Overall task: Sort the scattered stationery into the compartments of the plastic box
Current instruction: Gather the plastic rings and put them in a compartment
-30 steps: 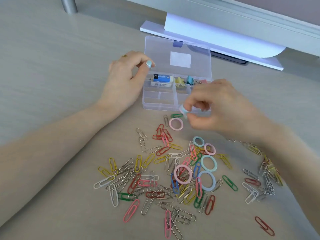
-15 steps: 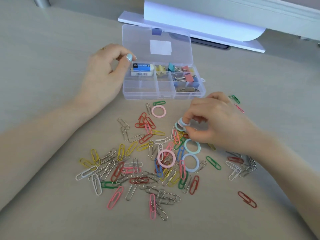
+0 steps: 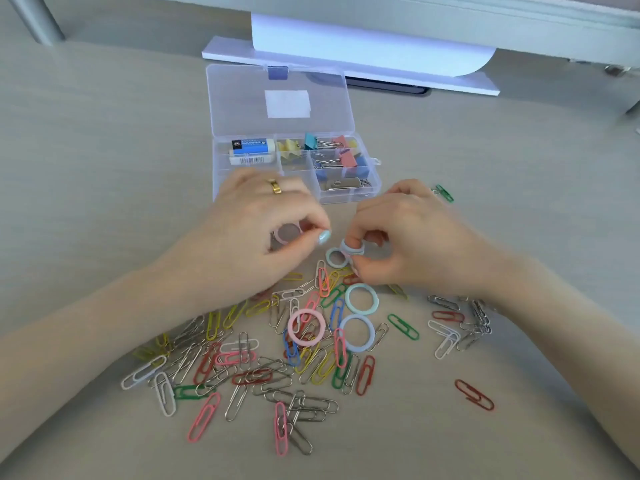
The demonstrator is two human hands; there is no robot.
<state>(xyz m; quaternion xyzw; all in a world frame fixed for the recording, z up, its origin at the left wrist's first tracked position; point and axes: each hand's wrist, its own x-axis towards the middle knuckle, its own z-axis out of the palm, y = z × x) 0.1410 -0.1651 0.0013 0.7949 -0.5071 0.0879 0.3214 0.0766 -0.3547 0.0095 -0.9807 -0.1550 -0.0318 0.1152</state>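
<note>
The clear plastic box [image 3: 376, 174] stands open at the back, holding an eraser [image 3: 252, 151], binder clips [image 3: 341, 154] and a metal USB stick [image 3: 343, 184]. My left hand [image 3: 252, 237] lies just in front of it, thumb and fingers pinched on a pink ring [image 3: 286, 233]. Close by, my right hand [image 3: 412, 237] pinches small blue-grey rings [image 3: 349, 250] slipped over a fingertip, and a light-blue ring [image 3: 334, 257] touches them. Below the hands lie a pink ring [image 3: 306, 328], a teal ring [image 3: 362, 298] and a blue ring [image 3: 356, 333] among several coloured paper clips [image 3: 242, 368].
A white stand [image 3: 346, 60] runs behind the box. A metal leg [image 3: 34, 19] rises at the far left. Stray clips lie apart: a green one [image 3: 444, 193] right of the box, a red one [image 3: 474, 394] at the lower right, and a grey cluster [image 3: 464, 323] under my right wrist.
My left hand came from the box's left side down to the pink ring in front of the box and closed on it. My right hand still holds its rings.
</note>
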